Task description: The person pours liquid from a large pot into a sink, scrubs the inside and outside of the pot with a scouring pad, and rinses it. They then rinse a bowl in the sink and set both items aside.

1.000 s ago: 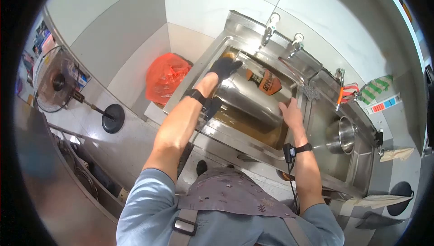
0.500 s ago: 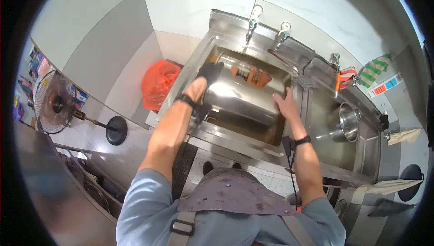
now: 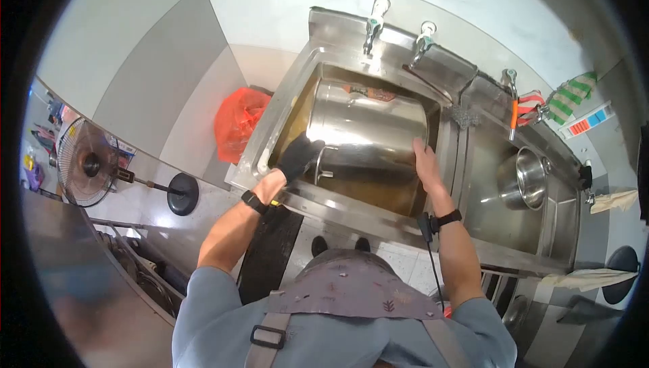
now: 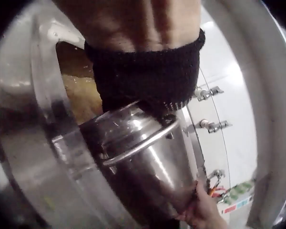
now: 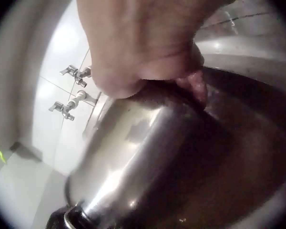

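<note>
A large steel stockpot lies on its side in the left sink basin, which holds brownish water. An orange and black label shows on its far upper side. My left hand, in a black glove, grips the left end of the pot beside its loop handle; the pot's rim hides those fingers in the left wrist view. My bare right hand holds the pot's right end, with fingers bent around the edge in the right wrist view.
A steel bowl-like pot sits tilted in the right basin. Steel wool lies on the divider. Taps stick out from the wall behind. A red plastic bag is left of the sink, and a fan stands farther left.
The stockpot has rolled away from me, its label turning toward the wall and its handle coming into view. My left hand has moved from the pot's far side to its near left end.
</note>
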`<action>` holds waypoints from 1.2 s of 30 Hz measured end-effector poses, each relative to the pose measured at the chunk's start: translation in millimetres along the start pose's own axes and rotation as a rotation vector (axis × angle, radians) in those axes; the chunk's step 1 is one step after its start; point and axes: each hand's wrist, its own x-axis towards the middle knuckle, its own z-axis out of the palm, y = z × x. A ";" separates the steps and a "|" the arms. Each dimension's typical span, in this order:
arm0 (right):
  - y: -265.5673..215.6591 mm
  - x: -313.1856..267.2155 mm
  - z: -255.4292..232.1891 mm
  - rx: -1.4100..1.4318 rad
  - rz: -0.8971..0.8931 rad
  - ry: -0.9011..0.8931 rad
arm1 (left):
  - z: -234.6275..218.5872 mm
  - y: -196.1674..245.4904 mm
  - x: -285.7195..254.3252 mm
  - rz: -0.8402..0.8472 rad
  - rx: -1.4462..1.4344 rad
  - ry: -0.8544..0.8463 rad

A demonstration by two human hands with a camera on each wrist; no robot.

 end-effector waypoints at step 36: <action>-16.2 34.0 11.7 0.133 -0.108 0.064 | 33.6 52.1 -25.4 -0.093 -0.221 0.265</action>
